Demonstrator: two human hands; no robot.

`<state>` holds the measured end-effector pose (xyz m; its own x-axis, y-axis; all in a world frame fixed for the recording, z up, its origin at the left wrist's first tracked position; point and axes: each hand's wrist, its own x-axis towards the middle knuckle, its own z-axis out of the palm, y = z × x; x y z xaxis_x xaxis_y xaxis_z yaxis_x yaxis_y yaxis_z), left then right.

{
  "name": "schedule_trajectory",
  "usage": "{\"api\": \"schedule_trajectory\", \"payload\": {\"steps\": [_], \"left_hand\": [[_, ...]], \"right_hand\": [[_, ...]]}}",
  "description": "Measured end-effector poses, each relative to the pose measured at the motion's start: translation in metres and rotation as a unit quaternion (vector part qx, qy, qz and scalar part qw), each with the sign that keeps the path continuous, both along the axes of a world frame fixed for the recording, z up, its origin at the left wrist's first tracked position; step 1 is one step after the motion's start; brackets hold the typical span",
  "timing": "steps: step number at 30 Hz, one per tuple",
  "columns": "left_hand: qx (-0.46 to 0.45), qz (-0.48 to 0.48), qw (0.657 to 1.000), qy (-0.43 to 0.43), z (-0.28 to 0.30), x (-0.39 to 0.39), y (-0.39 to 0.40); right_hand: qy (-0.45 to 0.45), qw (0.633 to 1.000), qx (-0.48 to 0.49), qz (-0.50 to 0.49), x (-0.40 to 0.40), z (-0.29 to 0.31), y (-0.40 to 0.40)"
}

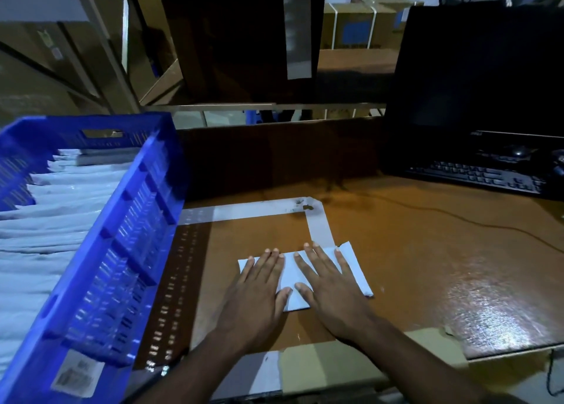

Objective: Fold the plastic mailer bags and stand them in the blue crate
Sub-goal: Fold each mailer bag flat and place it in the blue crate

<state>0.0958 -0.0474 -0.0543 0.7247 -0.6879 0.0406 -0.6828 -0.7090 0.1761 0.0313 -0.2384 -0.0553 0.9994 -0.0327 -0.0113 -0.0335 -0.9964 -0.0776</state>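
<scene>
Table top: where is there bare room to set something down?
Bare table lies right of the mailer bag, below the keyboard. Bare too between the tape strip and both hands. The blue crate is packed with folded bags.

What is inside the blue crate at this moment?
The blue crate holds a row of white folded mailer bags standing on edge. Only their top edges show; the bags' lower parts and the crate's floor are covered.

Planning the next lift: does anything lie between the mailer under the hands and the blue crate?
Nothing visible does. The folded white plastic mailer lies under both flat hands; only bare brown tabletop separates it from the blue plastic crate, whose near wall must be cleared.
</scene>
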Motion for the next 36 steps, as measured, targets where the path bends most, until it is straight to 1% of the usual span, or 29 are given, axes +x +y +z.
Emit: {"api": "schedule_trajectory", "payload": {"steps": [5, 9, 11, 14, 17, 19, 21, 25, 33, 36], "left_hand": [[-0.002, 0.004, 1.0, 0.014, -0.002, 0.003, 0.002], [-0.003, -0.009, 1.0, 0.017, -0.001, -0.001, 0.003], [-0.01, -0.003, 1.0, 0.028, -0.002, -0.006, 0.004], [-0.004, 0.004, 1.0, 0.017, -0.003, -0.003, 0.004], [-0.005, 0.007, 1.0, 0.02, -0.003, -0.004, 0.003], [-0.009, 0.004, 1.0, 0.025, -0.002, -0.005, 0.003], [-0.014, 0.006, 1.0, 0.022, -0.003, -0.004, 0.003], [-0.016, 0.005, 1.0, 0.021, -0.002, -0.005, 0.004], [-0.032, 0.066, 0.996, 0.05, -0.003, -0.008, 0.005], [-0.024, 0.073, 0.996, 0.041, -0.001, -0.009, 0.005]], "right_hand": [[0.012, 1.0, 0.009, -0.012, 0.001, 0.0, 0.002], [0.015, 1.0, 0.016, 0.002, -0.005, 0.0, 0.0], [0.003, 1.0, 0.017, 0.003, -0.01, 0.0, 0.002], [-0.003, 1.0, 0.019, 0.002, -0.006, 0.003, 0.002], [-0.002, 0.999, 0.047, 0.012, -0.008, 0.005, 0.001], [-0.025, 0.996, 0.082, -0.005, -0.008, 0.005, -0.005], [-0.02, 0.993, 0.117, -0.029, -0.007, 0.01, -0.013], [-0.015, 0.996, 0.075, -0.036, -0.022, 0.011, -0.02], [0.006, 0.99, 0.119, -0.074, -0.029, 0.015, -0.022], [0.004, 0.989, 0.127, -0.081, -0.03, 0.015, -0.026]]}}
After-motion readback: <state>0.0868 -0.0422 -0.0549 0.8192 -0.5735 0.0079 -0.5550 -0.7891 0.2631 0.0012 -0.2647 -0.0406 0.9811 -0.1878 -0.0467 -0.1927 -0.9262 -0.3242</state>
